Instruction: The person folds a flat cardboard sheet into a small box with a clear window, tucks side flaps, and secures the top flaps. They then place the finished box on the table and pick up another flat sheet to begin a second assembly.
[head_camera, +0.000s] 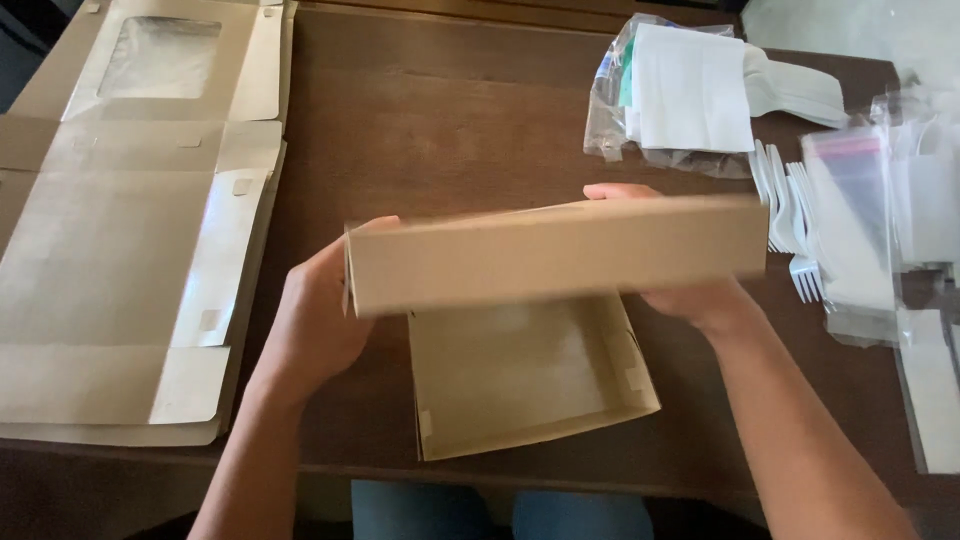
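**Folding a kraft box, both hands on its ends**

I have a half-formed brown cardboard box (540, 300) held just above the dark wooden table (440, 130), in front of me at the middle of the view. My left hand (325, 310) wraps the left end, thumb up over the top edge and the fingers hidden behind the wall, so I cannot tell how they lie. My right hand (690, 295) grips the right end; its fingertips (615, 190) show pressed together over the far edge, the rest covered by the card. One long wall stands upright toward me, and a panel with small tabs hangs below it, near the table's front edge.

I judge this as the shaping step: walls raised, flap not yet locked. The next move seems to call for a firm hold at both ends while the loose panel is swung up and its tabs seated.

To my left lies a stack of flat box blanks (110, 260) with clear windows. To my right are white plastic forks (790, 215), folded napkins (690, 90) and clear sleeves (860, 220).
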